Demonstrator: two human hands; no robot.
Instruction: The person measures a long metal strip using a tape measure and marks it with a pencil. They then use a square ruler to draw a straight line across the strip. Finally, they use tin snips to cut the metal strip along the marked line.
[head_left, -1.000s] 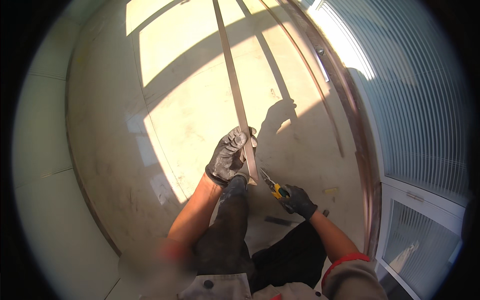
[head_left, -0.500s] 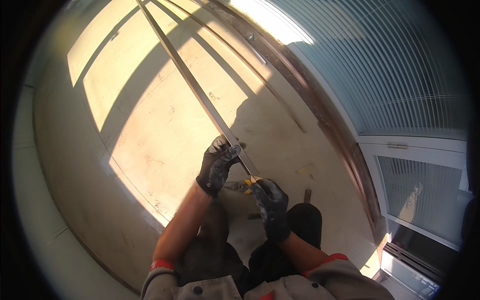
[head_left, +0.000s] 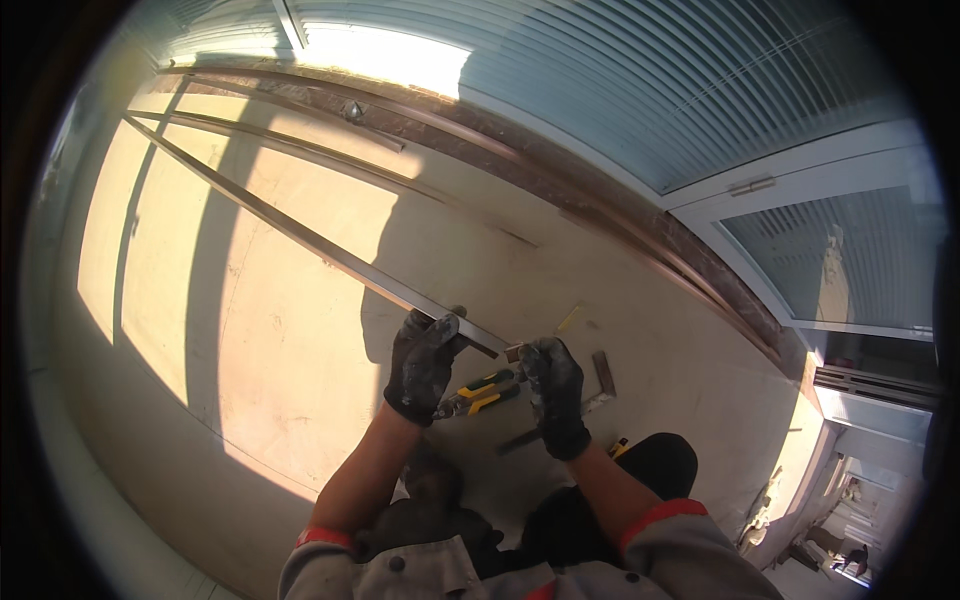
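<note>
My left hand point(head_left: 423, 366), in a dark work glove, is closed around the near end of a long, narrow metal profile point(head_left: 262, 208). The profile slants away over the floor to the far left. Just right of its end, my gloved right hand point(head_left: 553, 392) pinches a small brownish metal piece point(head_left: 513, 353), close to the profile's tip. Pliers-like cutters point(head_left: 487, 392) with yellow and dark green handles lie on the floor between my hands. Beyond my right hand lies a dark bar point(head_left: 604, 374), with a greyish piece by its lower end; my wrist hides part of this.
Another long strip point(head_left: 330, 155) lies on the floor beyond the profile. Brown pipes or rails point(head_left: 690, 273) run along the base of the ribbed glass wall point(head_left: 600, 90). A white-framed glass door point(head_left: 840, 250) stands at right. A yellow-black tool point(head_left: 620, 447) lies near my knee.
My view has turned, so the profile now slants further left and the door sits higher. My right hand has drawn slightly away from the profile's end with the small metal piece.
</note>
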